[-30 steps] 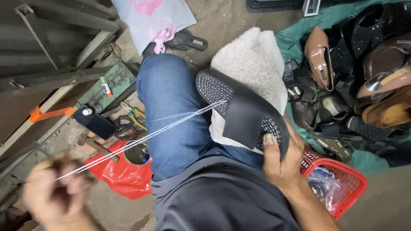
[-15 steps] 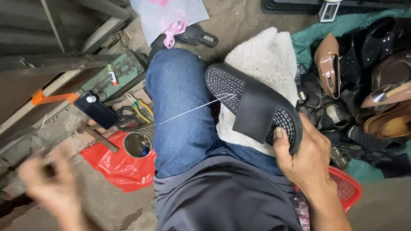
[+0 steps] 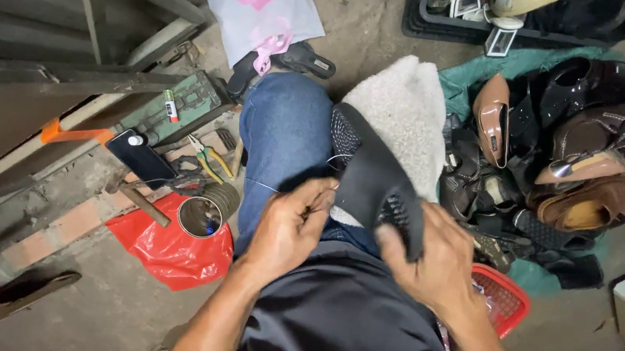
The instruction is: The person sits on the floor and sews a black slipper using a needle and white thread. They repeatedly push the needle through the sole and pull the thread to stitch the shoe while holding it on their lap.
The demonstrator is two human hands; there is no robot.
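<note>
Bare concrete floor, cluttered cobbler's spot; we're seated with a black shoe (image 3: 375, 177) across our lap on a pale fleece cloth (image 3: 403, 108) over the blue jeans (image 3: 282, 136).

Grip first: our left hand (image 3: 290, 229) has fingers pinched together on a thin thread (image 3: 263, 186) right at the shoe's edge; whether there's a needle in the pinch we cannot tell. Our right hand (image 3: 432, 263) is clamped on the shoe's near end, fingers wrapped over the upper, sole side turned up and left.

Progress, as a judgement: stitching along the sole edge looks mid-way. Thread runs from the seam, no knot or cut visible, so more stitches and tying off seem left.

Pose: both forearms come in low from the bottom of view, wrists bent inward, hands close together over the lap.

Around: tin can (image 3: 201, 215) on a red plastic bag (image 3: 166, 246), pliers (image 3: 206, 156), a phone (image 3: 139, 158) to the left; a heap of shoes (image 3: 551, 164) on a green sheet right, red basket (image 3: 500, 298) near our right wrist.
</note>
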